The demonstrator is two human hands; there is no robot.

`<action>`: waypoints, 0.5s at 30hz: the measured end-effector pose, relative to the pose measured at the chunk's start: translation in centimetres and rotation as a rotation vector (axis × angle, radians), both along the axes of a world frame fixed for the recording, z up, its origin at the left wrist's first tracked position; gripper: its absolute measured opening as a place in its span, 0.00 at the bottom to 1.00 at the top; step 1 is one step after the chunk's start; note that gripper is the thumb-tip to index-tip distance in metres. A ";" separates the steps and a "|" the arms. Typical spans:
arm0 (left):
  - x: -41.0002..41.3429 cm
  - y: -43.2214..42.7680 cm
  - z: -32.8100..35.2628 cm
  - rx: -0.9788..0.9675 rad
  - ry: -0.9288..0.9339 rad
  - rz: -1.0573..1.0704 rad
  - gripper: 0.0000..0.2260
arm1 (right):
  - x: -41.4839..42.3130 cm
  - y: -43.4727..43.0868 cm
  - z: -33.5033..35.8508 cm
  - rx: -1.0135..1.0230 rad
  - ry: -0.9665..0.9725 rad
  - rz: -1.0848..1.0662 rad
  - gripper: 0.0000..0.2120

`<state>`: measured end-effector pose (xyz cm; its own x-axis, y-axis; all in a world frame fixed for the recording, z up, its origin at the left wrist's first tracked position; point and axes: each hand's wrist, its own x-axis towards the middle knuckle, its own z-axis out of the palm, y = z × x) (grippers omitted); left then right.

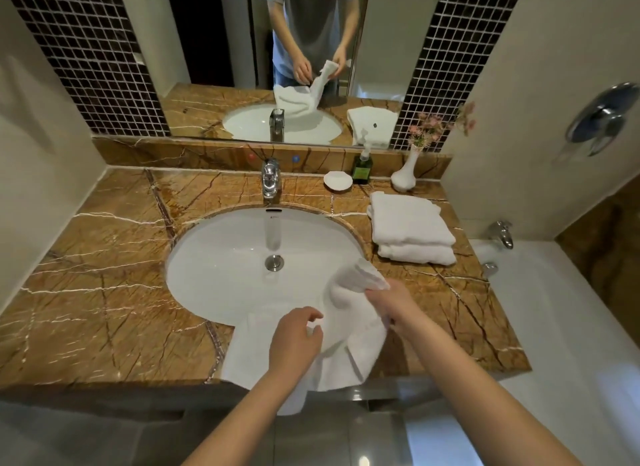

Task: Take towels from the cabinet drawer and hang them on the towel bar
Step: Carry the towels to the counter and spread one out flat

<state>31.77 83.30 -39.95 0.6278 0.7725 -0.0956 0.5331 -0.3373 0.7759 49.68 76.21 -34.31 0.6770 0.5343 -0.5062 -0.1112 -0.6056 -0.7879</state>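
Observation:
A white towel [349, 341] hangs loose in front of the sink's near edge, held up by both my hands. My left hand [294, 337] pinches a small fold of its edge between thumb and fingers. My right hand [389, 302] grips a bunched corner that sticks up over the basin rim. The towel's lower part drapes down past the counter front. Two folded white towels [412, 230] lie stacked on the counter to the right of the sink. No towel bar or drawer is in view.
The brown marble counter [104, 292] holds a white oval sink [242, 264] with a chrome tap [271, 179]. Behind it stand a soap dish [337, 180], a green pump bottle [362, 165] and a white vase [405, 174]. A bathtub [561, 309] lies at the right, a mirror above.

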 end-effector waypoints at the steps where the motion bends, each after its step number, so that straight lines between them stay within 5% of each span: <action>1: 0.2 -0.2 -0.7 0.031 0.066 -0.038 0.12 | 1.1 -0.8 -0.2 -0.026 -0.023 0.024 0.05; 15: 3.5 -3.1 -3.9 0.308 0.398 -0.132 0.16 | 6.8 -7.7 -8.1 -0.294 -0.411 0.167 0.13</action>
